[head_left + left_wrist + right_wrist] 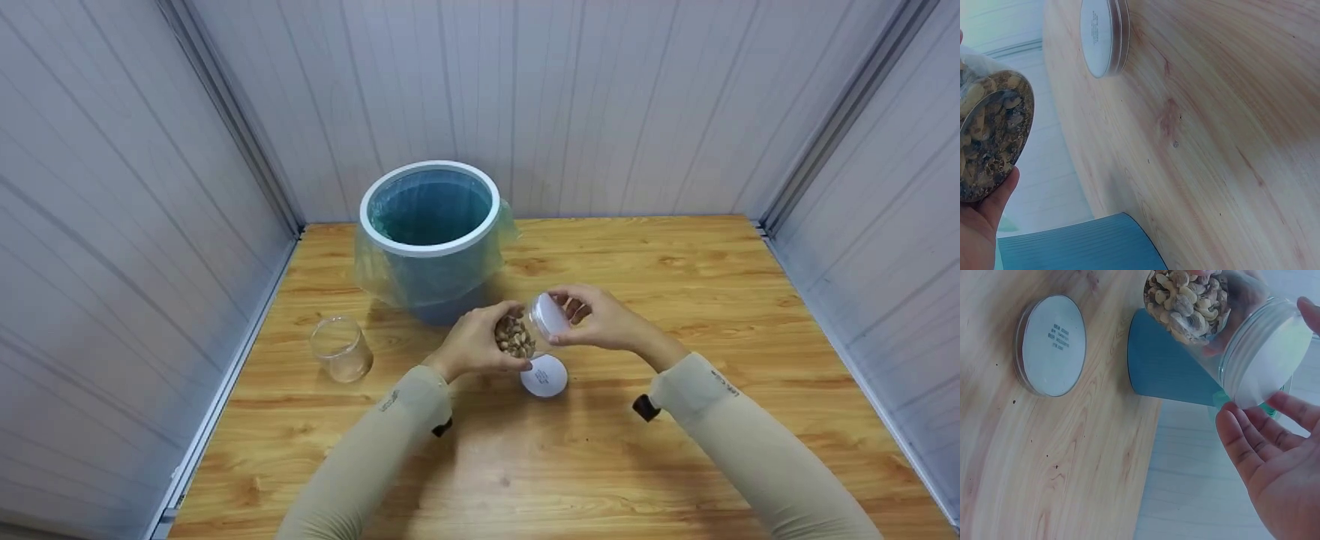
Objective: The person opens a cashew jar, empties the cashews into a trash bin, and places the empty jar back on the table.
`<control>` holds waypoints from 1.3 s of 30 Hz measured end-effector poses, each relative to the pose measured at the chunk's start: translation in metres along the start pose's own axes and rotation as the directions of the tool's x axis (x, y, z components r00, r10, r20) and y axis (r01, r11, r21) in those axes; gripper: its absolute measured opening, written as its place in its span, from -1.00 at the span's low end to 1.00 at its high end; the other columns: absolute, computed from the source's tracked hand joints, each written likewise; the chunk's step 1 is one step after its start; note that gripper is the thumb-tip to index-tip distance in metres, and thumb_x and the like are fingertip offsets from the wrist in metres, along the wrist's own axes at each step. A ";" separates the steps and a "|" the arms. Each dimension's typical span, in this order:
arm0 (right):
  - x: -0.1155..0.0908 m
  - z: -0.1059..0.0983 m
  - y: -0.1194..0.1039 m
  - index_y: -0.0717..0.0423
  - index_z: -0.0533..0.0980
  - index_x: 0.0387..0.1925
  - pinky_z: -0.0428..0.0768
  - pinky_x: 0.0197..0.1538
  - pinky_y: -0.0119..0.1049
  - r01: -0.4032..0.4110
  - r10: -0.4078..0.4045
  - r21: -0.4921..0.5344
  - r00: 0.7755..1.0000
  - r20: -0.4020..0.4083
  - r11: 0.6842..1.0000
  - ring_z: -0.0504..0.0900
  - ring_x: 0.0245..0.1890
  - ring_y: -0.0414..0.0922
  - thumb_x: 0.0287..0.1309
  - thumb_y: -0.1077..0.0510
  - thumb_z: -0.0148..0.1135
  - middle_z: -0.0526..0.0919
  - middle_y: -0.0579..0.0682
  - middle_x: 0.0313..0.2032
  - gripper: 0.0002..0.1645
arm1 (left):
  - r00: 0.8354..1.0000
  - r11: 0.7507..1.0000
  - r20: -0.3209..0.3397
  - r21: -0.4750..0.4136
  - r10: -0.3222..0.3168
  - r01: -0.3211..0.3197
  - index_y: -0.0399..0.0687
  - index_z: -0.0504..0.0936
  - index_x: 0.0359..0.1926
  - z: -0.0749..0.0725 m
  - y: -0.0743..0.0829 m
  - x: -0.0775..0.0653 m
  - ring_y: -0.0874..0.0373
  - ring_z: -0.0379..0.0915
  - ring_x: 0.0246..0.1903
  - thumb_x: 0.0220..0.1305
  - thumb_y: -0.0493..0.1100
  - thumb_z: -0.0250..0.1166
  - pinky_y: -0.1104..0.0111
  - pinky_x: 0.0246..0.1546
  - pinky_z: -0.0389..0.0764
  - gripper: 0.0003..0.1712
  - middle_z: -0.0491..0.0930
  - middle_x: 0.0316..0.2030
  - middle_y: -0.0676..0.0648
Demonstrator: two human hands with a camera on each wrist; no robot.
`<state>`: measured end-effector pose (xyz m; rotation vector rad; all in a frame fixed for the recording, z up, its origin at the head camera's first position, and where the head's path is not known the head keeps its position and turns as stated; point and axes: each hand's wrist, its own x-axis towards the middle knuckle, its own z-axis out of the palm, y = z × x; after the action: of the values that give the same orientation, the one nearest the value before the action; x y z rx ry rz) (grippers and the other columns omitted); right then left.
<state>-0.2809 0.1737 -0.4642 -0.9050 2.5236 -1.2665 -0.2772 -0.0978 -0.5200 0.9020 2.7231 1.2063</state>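
A clear jar of cashew nuts is held tilted above the table, its mouth toward the right. My left hand grips the jar round its bottom half; the left wrist view shows the jar's base and the thumb against it. My right hand is at the mouth, thumb and fingertips on opposite edges of a white seal that covers it. Below the jar, a round white lid with small printed text lies on the table.
A blue bin with a white rim and a green plastic liner stands behind my left hand. To the left, a clear glass cup stands on the wooden table. Pale panel walls enclose the back and sides.
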 end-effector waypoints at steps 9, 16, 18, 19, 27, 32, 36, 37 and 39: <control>-0.002 -0.003 0.003 0.31 0.42 0.49 0.64 0.30 0.25 0.095 -0.094 -0.014 0.994 0.060 0.995 0.65 0.17 0.23 0.01 0.19 0.69 0.61 0.29 0.29 0.03 | 1.000 1.000 0.002 0.017 0.017 -0.017 -0.08 0.54 0.47 0.001 -0.002 0.000 0.04 0.68 0.12 -0.09 0.06 0.80 0.09 0.25 0.69 0.09 0.73 0.25 -0.09; -0.003 -0.003 0.002 0.27 0.38 0.53 0.56 0.39 0.36 0.128 -0.129 0.015 0.987 0.094 0.992 0.58 0.31 0.35 -0.01 0.32 0.65 0.50 0.34 0.40 0.06 | 1.000 1.000 0.008 0.018 0.016 -0.016 -0.06 0.55 0.46 0.002 -0.005 0.000 0.07 0.68 0.11 -0.09 0.09 0.80 0.11 0.25 0.69 0.08 0.74 0.24 -0.08; -0.003 -0.003 0.001 0.24 0.38 0.55 0.55 0.40 0.37 0.113 -0.113 0.011 0.989 0.092 0.994 0.56 0.32 0.34 0.00 0.30 0.66 0.49 0.33 0.40 0.06 | 1.000 1.000 0.009 0.013 0.019 -0.019 -0.06 0.55 0.46 0.002 -0.005 -0.001 0.07 0.68 0.11 -0.09 0.09 0.79 0.10 0.24 0.69 0.08 0.74 0.23 -0.08; -0.004 -0.003 0.001 0.22 0.38 0.55 0.54 0.41 0.37 0.103 -0.104 0.007 0.991 0.085 0.995 0.56 0.33 0.34 0.02 0.27 0.66 0.49 0.32 0.40 0.06 | 1.000 1.000 0.009 0.010 0.020 -0.020 -0.07 0.54 0.46 0.002 -0.005 -0.001 0.07 0.68 0.11 -0.09 0.09 0.79 0.10 0.24 0.69 0.08 0.74 0.23 -0.09; 0.000 0.000 -0.004 0.23 0.38 0.57 0.76 0.12 0.03 -0.054 0.054 -0.038 0.999 0.002 0.998 0.71 0.05 0.11 0.35 0.01 0.52 0.61 0.29 0.25 -0.10 | 1.000 1.000 0.007 -0.006 0.025 -0.025 -0.09 0.53 0.47 0.002 -0.005 -0.001 0.04 0.69 0.11 -0.07 0.07 0.79 0.07 0.24 0.69 0.08 0.73 0.25 -0.16; 0.002 0.002 -0.006 0.28 0.46 0.48 0.72 -0.27 -0.27 -0.145 0.146 -0.049 0.989 0.005 0.988 0.70 -0.22 -0.04 0.40 -0.07 0.45 0.66 0.24 0.04 -0.19 | 1.000 1.000 0.014 0.004 0.025 -0.025 -0.07 0.53 0.47 0.002 -0.006 0.000 0.04 0.68 0.10 -0.06 0.09 0.79 0.06 0.24 0.69 0.08 0.74 0.23 -0.17; 0.003 0.003 -0.004 0.29 0.53 0.40 0.70 -0.31 -0.33 -0.154 0.155 -0.040 0.988 0.015 0.987 0.70 -0.28 -0.07 0.40 -0.07 0.45 0.68 0.21 -0.03 -0.27 | 1.000 1.000 0.020 0.004 0.022 -0.022 -0.05 0.54 0.47 0.003 -0.006 0.000 0.04 0.68 0.11 -0.06 0.09 0.79 0.06 0.25 0.69 0.08 0.73 0.24 -0.17; 0.002 0.003 -0.004 0.28 0.54 0.40 0.70 -0.31 -0.33 -0.153 0.154 -0.036 0.988 0.018 0.988 0.70 -0.27 -0.07 0.40 -0.07 0.46 0.69 0.21 -0.03 -0.27 | 1.000 1.000 0.022 0.005 0.020 -0.020 -0.05 0.54 0.47 0.003 -0.006 0.000 0.04 0.68 0.11 -0.06 0.09 0.79 0.06 0.25 0.68 0.08 0.73 0.24 -0.17; 0.002 0.003 -0.003 0.30 0.54 0.39 0.72 -0.26 -0.31 -0.142 0.143 -0.036 0.990 0.023 0.989 0.71 -0.24 -0.06 0.39 -0.05 0.47 0.69 0.21 -0.02 -0.27 | 1.000 1.000 0.027 0.006 0.015 -0.015 -0.04 0.53 0.47 0.003 -0.007 0.000 0.05 0.67 0.12 -0.06 0.12 0.78 0.06 0.26 0.68 0.08 0.73 0.25 -0.16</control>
<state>-0.2802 0.1690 -0.4633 -0.7283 2.5466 -1.1646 -0.2800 -0.0997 -0.5264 0.9339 2.7057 1.1795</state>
